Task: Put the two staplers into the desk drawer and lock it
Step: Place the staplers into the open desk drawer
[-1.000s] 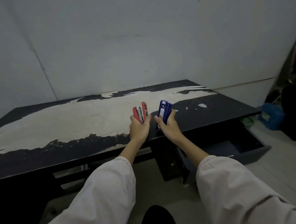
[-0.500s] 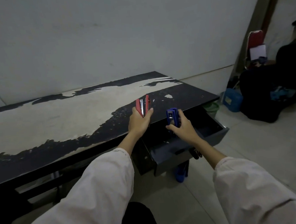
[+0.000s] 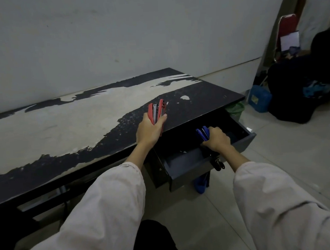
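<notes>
My left hand (image 3: 149, 130) grips a red stapler (image 3: 156, 111), held upright above the front edge of the worn black desk (image 3: 64, 131). My right hand (image 3: 217, 139) holds a blue stapler (image 3: 203, 133) down inside the open grey drawer (image 3: 191, 162) under the desk's right end. A key with a dark fob (image 3: 217, 163) hangs from the lock on the drawer front, just below my right wrist. The drawer's floor is dark and hard to make out.
A green basket (image 3: 234, 109) and a blue container (image 3: 259, 98) sit on the tiled floor to the right of the desk. A seated person in dark clothes (image 3: 303, 89) and a red chair (image 3: 287, 26) are at the far right. A blue object (image 3: 200, 184) lies under the drawer.
My view has swung to the right. My right hand has gone from above the desk down into the open drawer with the blue stapler. My left hand still holds the red stapler over the desk.
</notes>
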